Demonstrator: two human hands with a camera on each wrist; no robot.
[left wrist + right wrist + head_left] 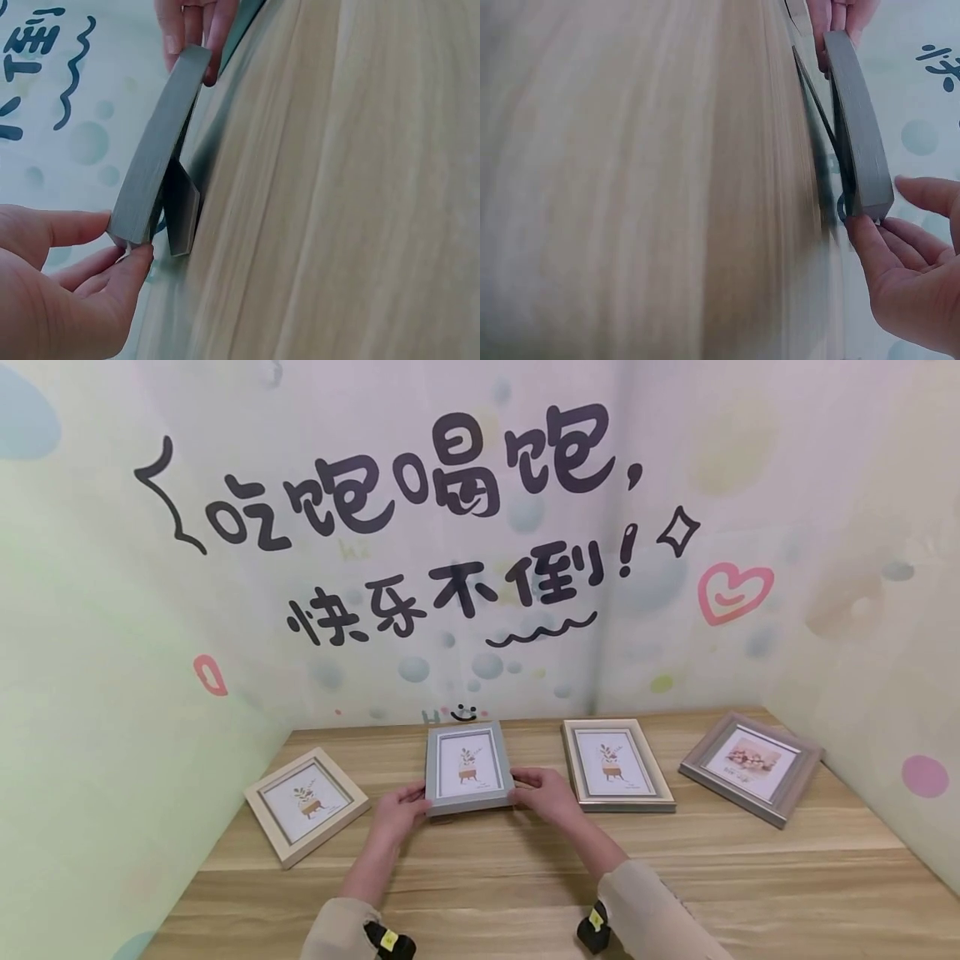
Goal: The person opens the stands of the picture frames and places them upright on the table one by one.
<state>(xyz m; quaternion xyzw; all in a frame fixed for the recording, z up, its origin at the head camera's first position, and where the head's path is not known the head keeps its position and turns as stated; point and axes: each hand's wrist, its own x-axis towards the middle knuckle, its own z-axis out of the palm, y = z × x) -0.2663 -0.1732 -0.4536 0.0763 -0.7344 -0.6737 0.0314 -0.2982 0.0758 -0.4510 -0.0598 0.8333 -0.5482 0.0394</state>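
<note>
At the far left of the tabletop (525, 877), a light wooden frame (306, 804) lies flat and turned at an angle, its left corner close to the left wall (112, 710). Just right of it, the left hand (401, 811) pinches the lower left corner of the grey frame (468, 767) between thumb and fingers, while the right hand (546, 793) pinches the lower right corner. The grey frame is tilted up off the tabletop, its back stand (182, 210) hanging open behind it. A narrow gap separates it from the silver frame (617, 765) lying flat to the right. Further right, a brownish frame (752, 766) lies angled near the right wall (862, 635). Bare wood stretches along the near edge, in front of both hands.
</note>
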